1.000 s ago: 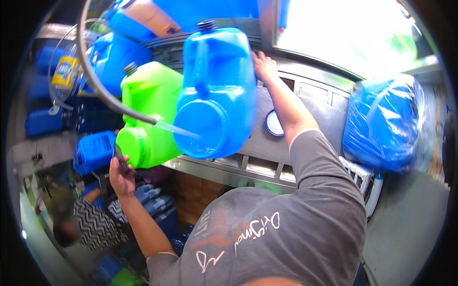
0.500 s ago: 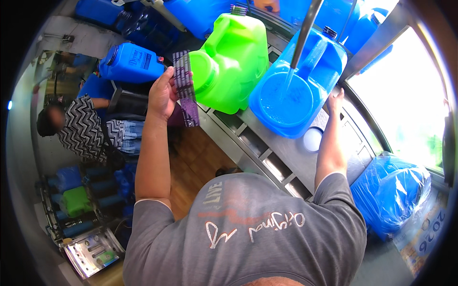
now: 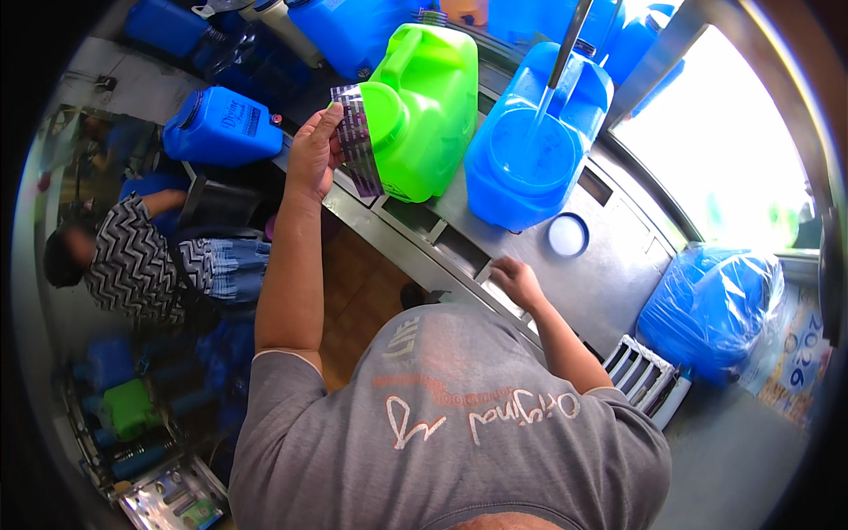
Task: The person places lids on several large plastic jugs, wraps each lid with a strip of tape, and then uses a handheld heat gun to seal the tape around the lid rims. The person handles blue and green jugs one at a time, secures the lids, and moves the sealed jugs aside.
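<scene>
My left hand [image 3: 315, 152] pinches a dark printed plastic seal band [image 3: 358, 141], held against the capped round mouth of a bright green jug [image 3: 446, 106]. That jug lies tipped on the steel counter with its mouth toward me. To its right, a blue jug [image 3: 570, 172] has its wide opening beneath a metal spout [image 3: 566, 44], and water streams into it. My right hand [image 3: 519, 283] is at the slotted front edge of the counter, its fingers curled down; what they hold, if anything, is hidden. A round lid [image 3: 567, 236] lies near the blue jug.
Plastic-wrapped blue containers [image 3: 711, 305] sit at the right, by a bright window. Another blue jug [image 3: 221, 128] stands at the left, near a person in a zigzag-patterned top [image 3: 137, 256]. More blue jugs [image 3: 353, 35] crowd the back.
My right hand has moved from the blue jug's right side to the counter's front edge. My left hand has brought the seal band slightly right and down, closer over the green jug's mouth.
</scene>
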A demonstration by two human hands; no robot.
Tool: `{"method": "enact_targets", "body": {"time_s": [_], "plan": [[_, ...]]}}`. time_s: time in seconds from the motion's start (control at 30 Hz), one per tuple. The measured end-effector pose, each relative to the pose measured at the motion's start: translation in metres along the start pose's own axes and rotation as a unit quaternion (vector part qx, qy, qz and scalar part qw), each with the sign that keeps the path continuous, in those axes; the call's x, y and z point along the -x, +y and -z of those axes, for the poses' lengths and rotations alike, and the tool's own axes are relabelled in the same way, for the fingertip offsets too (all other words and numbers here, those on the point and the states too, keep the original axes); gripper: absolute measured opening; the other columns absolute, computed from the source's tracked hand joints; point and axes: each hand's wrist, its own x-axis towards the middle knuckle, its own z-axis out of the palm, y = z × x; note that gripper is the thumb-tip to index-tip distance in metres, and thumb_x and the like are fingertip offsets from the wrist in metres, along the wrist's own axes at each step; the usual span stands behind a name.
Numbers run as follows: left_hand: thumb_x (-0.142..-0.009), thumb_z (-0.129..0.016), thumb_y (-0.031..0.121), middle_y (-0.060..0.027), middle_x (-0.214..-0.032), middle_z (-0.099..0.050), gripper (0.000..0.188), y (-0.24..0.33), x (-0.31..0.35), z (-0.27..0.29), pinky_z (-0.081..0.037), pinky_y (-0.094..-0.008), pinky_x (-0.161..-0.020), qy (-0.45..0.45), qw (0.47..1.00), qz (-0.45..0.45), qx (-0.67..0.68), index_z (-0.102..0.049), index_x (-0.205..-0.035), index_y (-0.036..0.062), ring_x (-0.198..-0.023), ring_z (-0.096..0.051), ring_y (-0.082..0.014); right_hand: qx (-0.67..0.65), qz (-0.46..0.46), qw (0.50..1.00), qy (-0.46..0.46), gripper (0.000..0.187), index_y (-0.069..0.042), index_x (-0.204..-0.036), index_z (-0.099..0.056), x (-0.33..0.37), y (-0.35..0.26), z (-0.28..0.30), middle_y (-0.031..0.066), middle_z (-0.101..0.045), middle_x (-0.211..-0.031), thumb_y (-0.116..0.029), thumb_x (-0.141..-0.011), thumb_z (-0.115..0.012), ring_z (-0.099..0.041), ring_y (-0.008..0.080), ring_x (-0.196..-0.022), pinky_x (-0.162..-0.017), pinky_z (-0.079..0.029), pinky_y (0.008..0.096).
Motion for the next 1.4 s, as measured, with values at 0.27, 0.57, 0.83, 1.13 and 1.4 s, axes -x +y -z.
{"method": "enact_targets", "body": {"time_s": [0.27, 0.57, 0.83, 1.13, 1.4], "plan": [[-0.096, -0.07, 0.018, -0.0028, -0.098, -0.074, 0.017, -0.004, 0.006, 0.004, -0.059, -0.0321, -0.075, -0.09, 0.995, -0.018, 0.035, -0.068, -0.109, 0.0069, -0.085, -0.071, -0.013, -0.072, 0.323, 0.924, 0.193, 0.034, -0.003, -0.121, -0.064, -0.078, -0.216, 0.0, 0.0165, -0.066, -0.109, -0.022, -0.093, -0.069, -0.065, 0.0284, -0.096, -0.082, -0.052, 0.0386], [-0.096, -0.067, 0.01, -0.0044, -0.095, -0.072, 0.029, -0.018, -0.014, 0.075, -0.055, -0.0264, -0.082, -0.217, 0.976, 0.011, -0.015, -0.067, -0.124, 0.0003, -0.085, -0.067, -0.0102, -0.051, 0.232, 0.953, 0.19, 0.011, -0.003, -0.095, -0.073, -0.121, -0.29, -0.034, 0.0078, -0.071, -0.084, -0.011, -0.088, -0.074, -0.068, 0.0203, -0.072, -0.065, -0.053, 0.0311], [-0.087, -0.081, 0.02, -0.0034, -0.097, -0.066, 0.05, -0.022, -0.121, 0.128, -0.05, -0.0244, -0.078, -0.272, 0.942, -0.17, -0.103, -0.061, -0.129, 0.0011, -0.085, -0.061, -0.0085, 0.332, 0.188, 0.831, 0.405, 0.011, -0.008, -0.085, -0.067, -0.172, -0.299, -0.037, 0.0092, -0.067, -0.083, -0.019, -0.085, -0.07, -0.067, 0.0287, -0.083, -0.073, -0.049, 0.0437], [-0.091, -0.064, 0.062, -0.0099, -0.094, -0.076, 0.06, -0.011, -0.169, 0.104, -0.053, -0.0325, -0.079, -0.236, 0.875, -0.198, -0.373, -0.078, -0.101, 0.0047, -0.086, -0.071, -0.02, 0.332, 0.016, 0.896, 0.295, 0.026, -0.006, -0.091, -0.075, -0.199, -0.336, -0.015, 0.0155, -0.073, -0.085, -0.029, -0.091, -0.063, -0.071, 0.0338, -0.086, -0.081, -0.054, 0.0468], [-0.087, -0.073, 0.055, -0.0152, -0.123, -0.068, 0.067, 0.0, -0.177, 0.103, -0.046, -0.0365, -0.101, -0.351, 0.856, -0.156, -0.346, -0.062, -0.133, 0.0066, -0.116, -0.063, -0.0245, 0.239, -0.006, 0.931, 0.275, 0.044, -0.007, -0.116, -0.069, -0.215, -0.329, -0.012, 0.0157, -0.072, -0.105, -0.042, -0.091, -0.067, -0.07, 0.0309, -0.097, -0.088, -0.054, 0.0434]]}}
